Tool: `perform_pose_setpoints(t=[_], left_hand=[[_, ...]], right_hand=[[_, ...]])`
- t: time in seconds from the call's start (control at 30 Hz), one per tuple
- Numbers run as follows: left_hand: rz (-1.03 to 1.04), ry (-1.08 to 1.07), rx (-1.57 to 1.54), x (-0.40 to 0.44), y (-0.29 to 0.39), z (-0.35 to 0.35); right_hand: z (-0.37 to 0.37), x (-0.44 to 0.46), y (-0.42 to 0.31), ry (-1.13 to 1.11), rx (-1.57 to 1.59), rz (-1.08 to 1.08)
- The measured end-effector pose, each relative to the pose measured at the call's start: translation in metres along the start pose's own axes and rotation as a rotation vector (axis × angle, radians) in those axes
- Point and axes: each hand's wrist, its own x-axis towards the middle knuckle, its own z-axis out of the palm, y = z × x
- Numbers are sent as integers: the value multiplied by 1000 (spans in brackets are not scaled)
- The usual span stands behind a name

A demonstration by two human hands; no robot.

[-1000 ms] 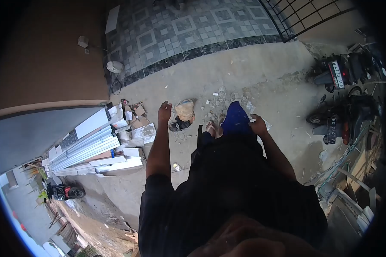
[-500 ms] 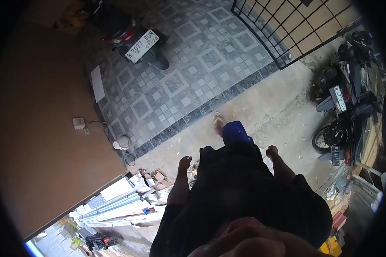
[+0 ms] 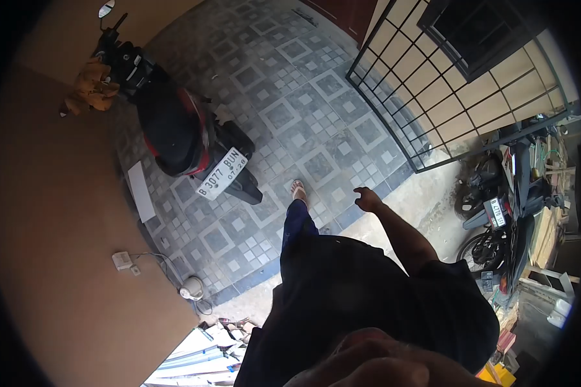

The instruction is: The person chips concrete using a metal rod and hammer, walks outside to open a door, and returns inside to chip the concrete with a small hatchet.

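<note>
On my remote feed I have the right hand (image 3: pixel 370 200) out in the air, to the right of the red-and-black motorbike (image 3: pixel 174 132), its fingers (image 3: pixel 359 191) loosely curled, part-open and holding nothing that I can see. The left hand is out of my view, so I cannot tell what its fingers are doing. Nearest to the right hand I find the black grid gate (image 3: pixel 381 124), across the tiled floor (image 3: pixel 297 116) on the right side of the motorbike; the hand looks apart from it. One sandalled foot (image 3: pixel 297 189) shows over that floor, just to the right of the motorbike's tail, below a dark blue trouser leg (image 3: pixel 297 222). The motorbike has its rear turned towards me, with its white number plate (image 3: pixel 219 173) in clear sight and an orange bundle (image 3: pixel 97 84) at its front end. To the left of the motorbike I see the brown wall (image 3: pixel 51 206), with a white panel (image 3: pixel 141 191) between the two. Nearer to me than the motorbike are a white socket box (image 3: pixel 121 260), a round white device (image 3: pixel 191 287) and some long strips (image 3: pixel 187 358). Well off to the right of the motorbike, I make out parked bikes (image 3: pixel 495 213) standing close together
</note>
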Motion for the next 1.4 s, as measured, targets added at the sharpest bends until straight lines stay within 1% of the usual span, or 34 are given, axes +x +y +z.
perform_pose_setpoints(t=[0.03, 0.1, 0.13, 0.17, 0.2, 0.23, 0.27, 0.3, 0.33, 0.4, 0.43, 0.47, 0.5, 0.53, 0.57, 0.6, 0.63, 0.67, 0.7, 0.73, 0.77, 0.8, 0.83, 0.87, 0.9, 0.93, 0.97, 1.03, 1.07, 1.13, 1.23, 1.27, 1.33, 1.4], left_hand=[[29, 3, -77, 15, 58, 1], [149, 30, -159, 34, 186, -4], [268, 67, -160, 40, 257, -5], [332, -19, -32, 64, 319, -15], [566, 19, 201, 92, 379, -21], [1088, 219, 421, 109, 436, -22], [1044, 142, 439, 99, 499, -23], [896, -12, 236, 62, 560, -18], [980, 96, 284, 62, 606, -14], [894, 32, 233, 72, 689, -10], [930, -3, 167, 74, 719, -4], [923, 16, 166, 82, 745, 3], [913, 43, 157, 96, 765, 8], [880, -13, 103, 121, 779, 12], [838, -56, 45, 143, 788, 12], [742, -83, 132, 150, 793, 16], [609, -51, 34, 152, 785, 26], [515, -2, 46, 132, 774, 34], [569, -187, 37, 129, 756, 28], [475, -192, 99, 120, 753, 31], [347, -124, 128, 115, 756, 33], [253, -87, 135, 107, 763, 35], [224, -61, 130, 101, 780, 34], [233, -33, 113, 102, 803, 34], [255, -12, 89, 105, 831, 36], [276, 2, 65, 107, 858, 37], [308, 22, 39, 109, 888, 39], [341, 34, -1, 118, 940, 42], [348, 33, -13, 122, 964, 44], [335, 22, -26, 134, 1007, 48], [268, -7, 8, 158, 1062, 44], [243, -20, 35, 166, 1082, 42], [211, -19, 51, 178, 1136, 33], [198, -2, 32, 193, 1202, 24]], right_hand=[[-12, 3, -12, -3, 67, 53], [-14, 25, 2, -115, 72, 146], [53, 62, 108, -22, -106, -187], [-10, 44, 40, -118, -17, 162], [-33, 43, 27, -101, -17, 230], [-50, 47, 23, -104, -27, 289], [-64, 52, 22, -92, 11, 350], [-78, 60, 19, -62, 41, 406], [-89, 68, 19, -31, 72, 464], [-100, 98, 27, -94, 85, 553], [-111, 113, 26, -203, 222, 712], [-123, 127, 19, -230, 293, 792], [-131, 149, 20, -311, 256, 794], [-139, 174, 23, -401, 210, 785], [-143, 195, 33, -347, 223, 725], [-145, 227, 56, -288, 132, 668], [-140, 263, 76, -241, 41, 603], [-138, 296, 80, -189, -43, 536], [-172, 332, 62, -204, 14, 614], [-213, 364, 32, -94, 107, 627], [-237, 403, 28, 29, 177, 567], [-270, 443, 14, 69, 188, 544], [-314, 477, -9, 112, 192, 519], [-364, 510, -38, 160, 218, 496], [-381, 561, -26, 237, 273, 409], [-423, 598, -43, 291, 284, 341], [-447, 650, -39, 357, 306, 264], [-546, 709, -93, 313, 370, 307], [-578, 750, -95, 451, 251, 202], [-666, 800, -132, 578, 362, 217], [-778, 895, -133, 821, 631, 102], [-825, 886, -174, 942, 361, 158], [-885, 939, -153, 1083, 465, 123], [-945, 942, -192, 1170, 380, 252]])
